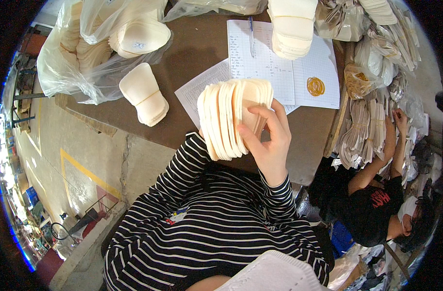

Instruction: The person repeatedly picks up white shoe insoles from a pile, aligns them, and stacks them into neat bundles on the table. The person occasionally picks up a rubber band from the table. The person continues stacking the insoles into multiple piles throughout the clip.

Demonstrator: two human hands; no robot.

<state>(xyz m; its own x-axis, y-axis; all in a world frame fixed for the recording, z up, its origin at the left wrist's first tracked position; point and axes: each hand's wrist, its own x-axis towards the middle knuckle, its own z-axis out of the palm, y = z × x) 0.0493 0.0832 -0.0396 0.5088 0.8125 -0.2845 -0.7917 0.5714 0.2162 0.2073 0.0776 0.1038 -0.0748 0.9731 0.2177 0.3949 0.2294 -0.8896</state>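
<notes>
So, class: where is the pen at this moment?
The pen lies at the top centre of the head view, on the lined sheet, left of the tall insole stack.

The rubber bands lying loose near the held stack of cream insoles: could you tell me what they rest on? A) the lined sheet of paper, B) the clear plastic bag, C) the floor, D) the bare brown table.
A: the orange rubber bands lie on the lined sheet of paper, near its right edge, beyond the stack of insoles that the right hand holds.
</notes>
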